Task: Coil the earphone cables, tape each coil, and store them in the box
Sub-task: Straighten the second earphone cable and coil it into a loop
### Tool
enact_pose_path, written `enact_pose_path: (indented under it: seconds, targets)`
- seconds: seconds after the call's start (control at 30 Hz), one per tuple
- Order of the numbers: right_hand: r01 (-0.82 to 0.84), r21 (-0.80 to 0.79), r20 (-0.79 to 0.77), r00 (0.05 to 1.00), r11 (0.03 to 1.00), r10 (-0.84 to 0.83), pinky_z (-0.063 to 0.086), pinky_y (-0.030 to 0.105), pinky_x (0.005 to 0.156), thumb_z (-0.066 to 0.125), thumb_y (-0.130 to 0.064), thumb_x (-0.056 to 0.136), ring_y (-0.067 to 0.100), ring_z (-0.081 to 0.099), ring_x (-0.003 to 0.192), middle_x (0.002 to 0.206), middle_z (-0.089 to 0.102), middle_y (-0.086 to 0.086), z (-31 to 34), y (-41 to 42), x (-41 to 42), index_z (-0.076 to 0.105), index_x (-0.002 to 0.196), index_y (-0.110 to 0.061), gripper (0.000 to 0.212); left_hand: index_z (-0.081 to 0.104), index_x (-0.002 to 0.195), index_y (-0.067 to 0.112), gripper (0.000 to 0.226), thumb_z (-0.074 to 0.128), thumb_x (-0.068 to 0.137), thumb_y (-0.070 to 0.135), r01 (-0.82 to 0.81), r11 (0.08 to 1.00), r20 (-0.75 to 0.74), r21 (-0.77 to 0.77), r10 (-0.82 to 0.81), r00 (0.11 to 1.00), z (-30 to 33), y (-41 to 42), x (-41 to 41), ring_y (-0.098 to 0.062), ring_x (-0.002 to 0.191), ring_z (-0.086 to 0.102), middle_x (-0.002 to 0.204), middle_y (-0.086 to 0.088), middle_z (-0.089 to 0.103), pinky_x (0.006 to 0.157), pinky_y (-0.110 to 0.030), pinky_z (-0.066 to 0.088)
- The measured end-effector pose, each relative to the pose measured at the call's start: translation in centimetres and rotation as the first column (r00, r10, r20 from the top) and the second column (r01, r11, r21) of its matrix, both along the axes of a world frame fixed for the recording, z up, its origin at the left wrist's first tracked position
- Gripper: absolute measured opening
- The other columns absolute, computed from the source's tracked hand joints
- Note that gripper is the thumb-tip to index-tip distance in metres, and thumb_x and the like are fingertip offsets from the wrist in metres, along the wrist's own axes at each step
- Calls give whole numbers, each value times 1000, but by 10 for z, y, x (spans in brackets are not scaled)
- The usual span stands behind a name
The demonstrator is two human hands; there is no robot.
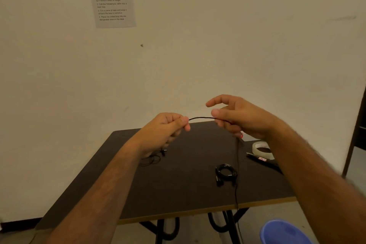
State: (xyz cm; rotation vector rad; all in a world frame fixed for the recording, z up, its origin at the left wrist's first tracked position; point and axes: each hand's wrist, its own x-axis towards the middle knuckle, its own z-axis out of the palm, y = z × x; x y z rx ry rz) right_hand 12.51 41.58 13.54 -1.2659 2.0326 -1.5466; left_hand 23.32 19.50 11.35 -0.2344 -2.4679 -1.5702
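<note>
Table [178, 188]: dark top, its far edge near the wall. Left hand [166, 128] and right hand [235, 117] each pinch the cable [202, 118] above the far edge; its slack hangs past the near edge. Coil [225, 172] lies mid-table; tape [261, 149] near the right edge.

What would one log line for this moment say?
step: straightening | left hand: pinches cable | right hand: pinches cable | coiled earphones: on table
</note>
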Motion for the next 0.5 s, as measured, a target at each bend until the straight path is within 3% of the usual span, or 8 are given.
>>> enact_pose_path:
  seconds: [0.03,0.1,0.2,0.27,0.4,0.43,0.5]
  targets:
    - [-24,44,-33,999,999,25,30,23,41,71,-34,78,10,34,44,62,48,5,0,-3,1,58,119,-14,48,65,77,20,33,48,101,35,-1,1000,-7,-15,1,1000,2,5,-1,-7,47,21,57,8,35,40,-18,20]
    - [-33,94,-158,986,995,47,28,23,43,73,-31,78,10,33,44,56,44,1,3,-11,5,66,110,-10,39,64,80,18,32,48,102,35,-2,1000,-16,-17,2,1000,4,11,-3,-6,46,21,57,9,34,40,-17,20]
    - [64,19,-347,936,998,-54,43,19,53,72,-22,87,6,52,53,61,62,-4,7,-19,5,75,90,-9,13,63,83,15,36,43,103,37,21,997,8,73,-21,1000,1,12,-5,-6,47,19,56,9,31,40,-18,18]
    - [115,-87,-364,921,990,-139,51,17,70,70,-18,89,4,63,69,74,71,-5,9,-21,1,76,89,-11,9,63,83,14,41,40,102,41,62,978,58,201,-75,996,-5,11,-4,-6,48,18,58,8,28,39,-17,18]
    - [147,-137,-372,909,980,-189,52,19,78,68,-20,91,19,69,83,86,74,6,4,-24,-3,76,91,-18,8,61,80,15,47,35,99,50,139,926,138,351,-198,970,-16,14,-2,-8,50,15,61,5,23,43,-21,17]
    - [148,-151,-385,902,977,-196,53,18,76,67,-21,92,22,68,79,83,74,8,2,-27,-3,76,93,-18,9,61,81,15,49,34,99,52,155,920,151,360,-221,963,-18,17,-1,-9,51,15,61,5,22,44,-22,18]
    - [135,-230,-354,911,964,-212,47,11,60,64,-17,94,9,59,55,61,67,-7,-1,-30,-1,74,97,-10,13,60,82,14,51,32,97,54,180,910,167,375,-257,952,-20,24,-2,-10,51,16,60,5,21,45,-22,22]
